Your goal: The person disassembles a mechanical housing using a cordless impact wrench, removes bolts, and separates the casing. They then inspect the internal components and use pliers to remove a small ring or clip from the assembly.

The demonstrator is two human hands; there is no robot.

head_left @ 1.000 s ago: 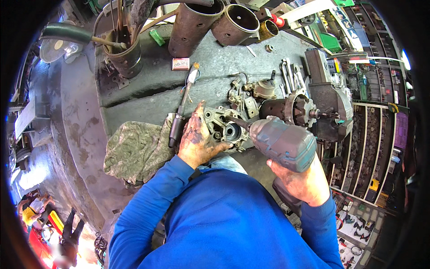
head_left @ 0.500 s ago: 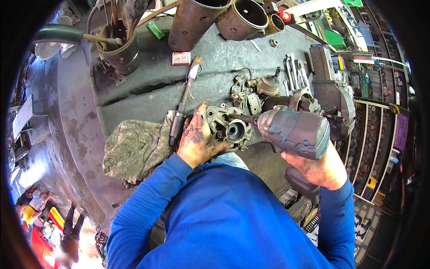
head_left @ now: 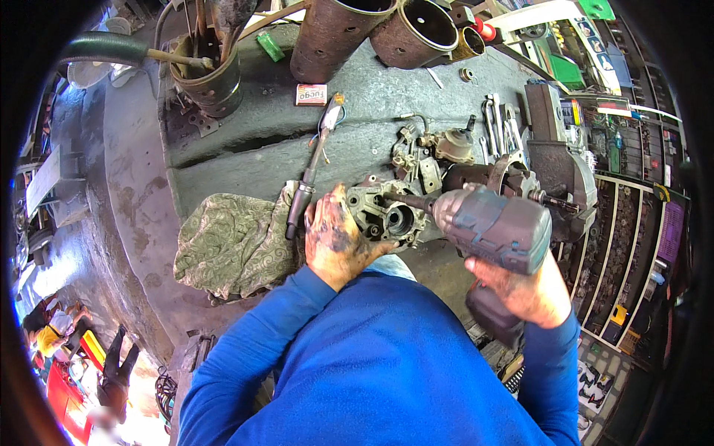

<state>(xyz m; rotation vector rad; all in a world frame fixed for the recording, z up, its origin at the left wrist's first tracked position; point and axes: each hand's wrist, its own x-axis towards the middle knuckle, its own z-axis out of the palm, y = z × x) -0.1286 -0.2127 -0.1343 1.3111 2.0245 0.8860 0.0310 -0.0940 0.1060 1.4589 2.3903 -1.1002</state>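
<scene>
My grease-blackened left hand (head_left: 338, 241) grips a cast metal housing (head_left: 407, 204) with a round bore, its thumb along the lower edge. My right hand (head_left: 520, 290) is closed on the handle of a dark cordless impact driver (head_left: 494, 227), whose long socket (head_left: 409, 199) reaches into the housing's upper part. Left of them lie a crumpled patterned green cloth (head_left: 227, 245) and a long tool (head_left: 301, 208) with wires at one end. Behind the housing are metal fittings (head_left: 454, 145); beside these, several wrenches (head_left: 492, 123).
Rusty cylinders (head_left: 331, 44) and a tool-filled can (head_left: 216, 93) stand at the back of the bench (head_left: 245, 134). A large metal assembly (head_left: 565, 163) sits at right, before racks of parts (head_left: 617, 260). Other people (head_left: 111, 372) are at far lower left, on the floor level.
The driver and my right hand have moved right since a second ago. My left hand and the housing have shifted slightly rightward and down in view, along with some bench items.
</scene>
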